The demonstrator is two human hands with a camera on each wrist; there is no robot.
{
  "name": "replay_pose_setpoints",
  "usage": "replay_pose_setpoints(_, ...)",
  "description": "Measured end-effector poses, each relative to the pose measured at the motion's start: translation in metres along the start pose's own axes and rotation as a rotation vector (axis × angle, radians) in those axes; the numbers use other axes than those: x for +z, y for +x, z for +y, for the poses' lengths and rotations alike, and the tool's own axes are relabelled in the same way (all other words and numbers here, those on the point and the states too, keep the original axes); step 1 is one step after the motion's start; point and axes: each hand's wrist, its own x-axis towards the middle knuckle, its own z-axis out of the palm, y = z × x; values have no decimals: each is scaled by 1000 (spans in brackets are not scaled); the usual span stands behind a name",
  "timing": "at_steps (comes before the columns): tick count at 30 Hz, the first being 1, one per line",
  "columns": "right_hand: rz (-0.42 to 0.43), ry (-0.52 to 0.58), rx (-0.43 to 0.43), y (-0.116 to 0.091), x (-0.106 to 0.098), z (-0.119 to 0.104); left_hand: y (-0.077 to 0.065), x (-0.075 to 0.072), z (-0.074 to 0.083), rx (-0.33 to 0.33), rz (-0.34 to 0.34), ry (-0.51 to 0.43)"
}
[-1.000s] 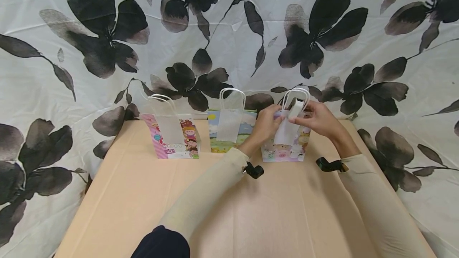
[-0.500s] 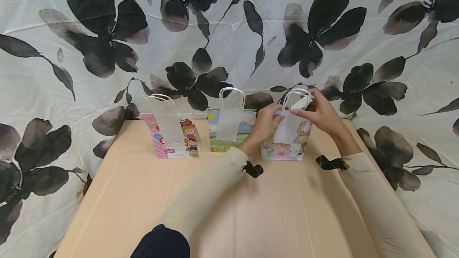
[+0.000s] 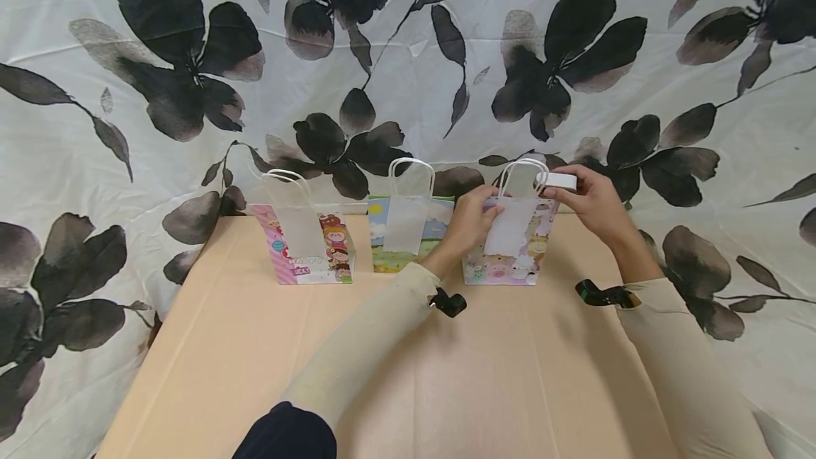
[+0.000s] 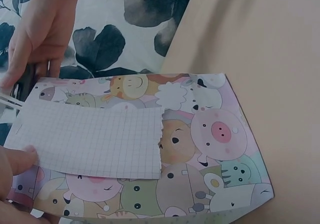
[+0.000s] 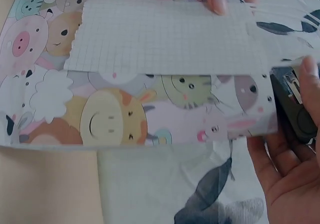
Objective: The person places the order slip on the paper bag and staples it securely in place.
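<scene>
My left hand [image 3: 468, 224] pinches the top edge of the right paper bag [image 4: 220, 134], which is printed with cartoon animals. Its thumb lies on a torn piece of squared paper [image 4: 100, 139] that hangs down the bag's front. At the bag's upper right corner, my right hand [image 3: 599, 205] holds a small stapler [image 3: 561, 181], white on top in the head view. In the right wrist view the dark underside and a metal part of the stapler [image 5: 299, 112] show beside the bag's rim. White twisted handles [image 3: 524, 170] rise above the bag, close to the stapler.
A bag with a sunny meadow print [image 3: 382, 253] stands left of the left hand. Farther left is a pink bag with cartoon figures [image 3: 341, 246]. Both carry white paper slips at their handles. Behind the tan table [image 3: 382, 374] hangs a floral cloth [image 3: 446, 91].
My right hand has moved right with the stapler, which has turned from tilted over the handles to lying level at the bag's right corner. The left hand keeps its grip on the bag.
</scene>
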Motion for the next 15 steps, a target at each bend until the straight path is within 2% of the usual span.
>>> replay_pose_setpoints(8,68,48,-7,-19,-15,16,-4,-1,3,-31,-27,-40)
replay_pose_setpoints(15,103,160,-22,-34,-29,31,-5,-2,5,-55,-43,-55)
